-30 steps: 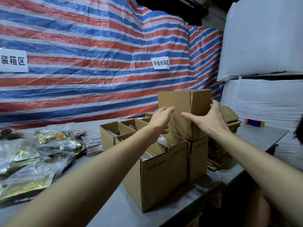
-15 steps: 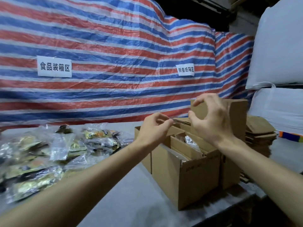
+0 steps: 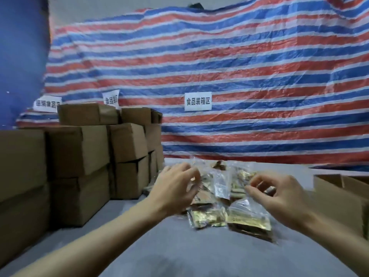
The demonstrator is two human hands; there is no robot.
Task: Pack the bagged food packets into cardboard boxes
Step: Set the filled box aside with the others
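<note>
Heap of clear plastic bags holding gold foil food packets (image 3: 246,217), near the grey surface's (image 3: 189,254) far edge. Your left hand (image 3: 175,189) and right hand (image 3: 280,199) hover apart, fingers curled; blur hides any grip. Expect light, limp, slippery bags: pinch an edge seam.

Striped tarp (image 3: 239,66) backdrop, white paper signs (image 3: 197,101), grey tabletop (image 3: 179,252)

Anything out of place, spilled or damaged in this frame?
Nothing spilled or visibly damaged. The packets lie in a loose heap on the table, the closed boxes stacked at left sit slightly uneven, and one paper label on the striped sheet hangs crooked and curled.
</note>
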